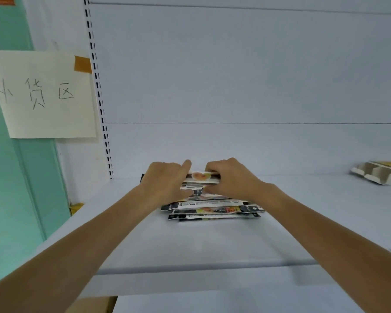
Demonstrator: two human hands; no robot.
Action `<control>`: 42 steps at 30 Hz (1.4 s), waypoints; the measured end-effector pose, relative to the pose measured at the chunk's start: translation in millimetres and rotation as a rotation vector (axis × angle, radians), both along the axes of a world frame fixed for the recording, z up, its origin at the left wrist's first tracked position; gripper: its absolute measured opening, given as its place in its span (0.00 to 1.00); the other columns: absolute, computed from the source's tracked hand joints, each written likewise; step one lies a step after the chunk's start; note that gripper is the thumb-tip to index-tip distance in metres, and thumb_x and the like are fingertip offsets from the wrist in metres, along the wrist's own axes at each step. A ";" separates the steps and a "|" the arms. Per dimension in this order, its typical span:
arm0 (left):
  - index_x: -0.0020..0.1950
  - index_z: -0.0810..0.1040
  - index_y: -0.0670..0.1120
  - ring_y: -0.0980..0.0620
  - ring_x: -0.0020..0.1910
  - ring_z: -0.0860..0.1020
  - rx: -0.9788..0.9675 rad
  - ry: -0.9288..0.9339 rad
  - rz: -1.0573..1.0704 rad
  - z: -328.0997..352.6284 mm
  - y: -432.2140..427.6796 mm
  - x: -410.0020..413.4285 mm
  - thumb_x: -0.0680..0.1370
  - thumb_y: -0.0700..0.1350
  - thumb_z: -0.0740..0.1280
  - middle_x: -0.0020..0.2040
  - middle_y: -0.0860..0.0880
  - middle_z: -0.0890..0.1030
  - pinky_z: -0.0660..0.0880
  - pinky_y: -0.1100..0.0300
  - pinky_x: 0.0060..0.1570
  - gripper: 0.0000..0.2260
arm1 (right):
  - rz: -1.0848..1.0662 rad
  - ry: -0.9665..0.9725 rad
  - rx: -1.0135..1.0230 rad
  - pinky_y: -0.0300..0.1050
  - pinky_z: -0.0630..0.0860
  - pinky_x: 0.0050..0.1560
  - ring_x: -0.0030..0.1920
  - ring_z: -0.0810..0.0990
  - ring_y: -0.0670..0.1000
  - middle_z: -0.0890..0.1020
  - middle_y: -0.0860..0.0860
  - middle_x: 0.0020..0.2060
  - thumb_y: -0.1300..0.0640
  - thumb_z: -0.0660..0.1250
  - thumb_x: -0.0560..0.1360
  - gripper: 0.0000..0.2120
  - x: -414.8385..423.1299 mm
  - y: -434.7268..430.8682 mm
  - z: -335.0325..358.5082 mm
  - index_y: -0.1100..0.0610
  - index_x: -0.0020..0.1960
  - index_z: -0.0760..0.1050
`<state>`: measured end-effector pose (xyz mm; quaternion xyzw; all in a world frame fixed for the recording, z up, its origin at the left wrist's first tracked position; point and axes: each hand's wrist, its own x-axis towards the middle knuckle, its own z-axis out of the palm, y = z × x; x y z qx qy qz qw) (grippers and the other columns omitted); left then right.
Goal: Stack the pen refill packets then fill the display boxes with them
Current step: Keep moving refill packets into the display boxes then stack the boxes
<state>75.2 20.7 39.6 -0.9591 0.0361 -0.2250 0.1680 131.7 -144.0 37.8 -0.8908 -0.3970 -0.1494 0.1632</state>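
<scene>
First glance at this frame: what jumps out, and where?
The left hand and right hand meet mid-frame, gripping the top of a loose pile of pen refill packets on the white shelf. A handwritten paper sign is taped up at far left. A cardboard display box lies at the shelf's far right, apart from the pile.

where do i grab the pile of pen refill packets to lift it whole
Probably the two short ends, one hand from each side: the long flat printed pen refill packets lie crosswise on the white shelf, slightly fanned.
</scene>
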 end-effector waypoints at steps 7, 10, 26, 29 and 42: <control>0.51 0.72 0.47 0.48 0.41 0.74 -0.407 0.047 -0.049 -9.0 -17.5 0.6 0.76 0.54 0.63 0.44 0.49 0.78 0.66 0.58 0.38 0.11 | -0.067 0.089 0.461 0.32 0.69 0.41 0.43 0.77 0.44 0.80 0.49 0.42 0.48 0.62 0.77 0.13 -6.5 -26.2 -6.7 0.56 0.47 0.78; 0.59 0.68 0.47 0.48 0.47 0.77 -0.095 -0.116 -0.142 -13.2 -35.1 -0.4 0.79 0.54 0.58 0.50 0.50 0.78 0.66 0.58 0.38 0.14 | -0.229 0.183 0.681 0.28 0.69 0.33 0.37 0.75 0.46 0.79 0.50 0.38 0.58 0.64 0.76 0.07 -3.8 -28.6 -12.0 0.60 0.45 0.78; 0.50 0.67 0.48 0.45 0.47 0.76 -0.270 0.066 -0.482 -29.1 -150.5 54.4 0.79 0.62 0.48 0.48 0.50 0.77 0.63 0.55 0.40 0.19 | -0.843 0.059 0.367 0.52 0.67 0.65 0.66 0.69 0.56 0.73 0.56 0.65 0.49 0.56 0.79 0.23 -11.6 -239.5 -22.8 0.56 0.72 0.61; 0.48 0.65 0.48 0.45 0.46 0.76 -0.300 0.088 -0.552 -26.7 -205.7 64.5 0.80 0.59 0.48 0.48 0.50 0.77 0.65 0.55 0.41 0.16 | -1.008 0.045 0.207 0.52 0.69 0.58 0.63 0.70 0.59 0.74 0.58 0.62 0.49 0.58 0.78 0.20 -22.2 -313.2 -20.5 0.56 0.67 0.64; 0.62 0.71 0.54 0.48 0.53 0.75 -0.471 0.231 -0.877 -42.3 -497.3 73.0 0.81 0.56 0.51 0.56 0.51 0.78 0.67 0.57 0.44 0.15 | -1.198 0.083 0.222 0.53 0.60 0.70 0.72 0.61 0.58 0.66 0.57 0.71 0.51 0.57 0.79 0.26 -70.7 -566.1 -27.6 0.58 0.74 0.58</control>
